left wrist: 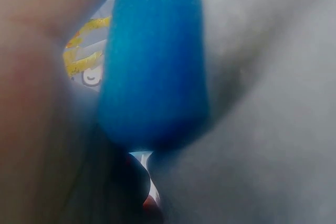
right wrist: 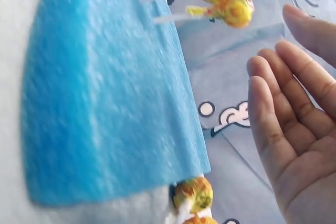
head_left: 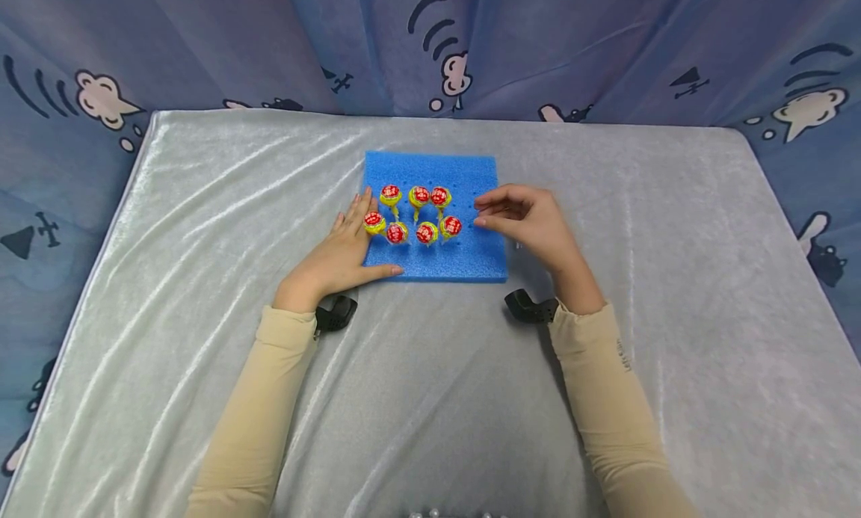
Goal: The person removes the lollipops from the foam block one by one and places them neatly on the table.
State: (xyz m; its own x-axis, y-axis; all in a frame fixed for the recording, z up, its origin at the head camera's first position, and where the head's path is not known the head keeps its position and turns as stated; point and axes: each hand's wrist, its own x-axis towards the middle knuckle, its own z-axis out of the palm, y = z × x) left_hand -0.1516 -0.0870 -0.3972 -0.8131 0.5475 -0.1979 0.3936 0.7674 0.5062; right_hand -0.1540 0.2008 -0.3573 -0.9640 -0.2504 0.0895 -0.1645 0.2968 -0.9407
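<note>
A blue foam block [head_left: 471, 260] lies flat, with several lollipops [head_left: 426, 233] in red and yellow wrappers standing in it on white sticks, some of them tilted. My left hand [head_left: 343, 253] rests against the block's left side, fingers stretched along the edge and thumb on the front edge. Over the block's right side hovers my right hand [head_left: 531, 219], its fingers loosely bent and nothing between them. In the right wrist view that hand [right wrist: 302, 114] is apart from the foam. More lollipops [right wrist: 193, 195] lie beside the block there; my right hand mostly hides them in the head view.
A pale grey velvet cloth [head_left: 430, 398] covers the table. Behind it hangs a blue patterned curtain [head_left: 377, 47]. Black wrist devices [head_left: 336, 314] sit at both cuffs. The left wrist view is blurred, mostly foam [left wrist: 157, 61] and cloth.
</note>
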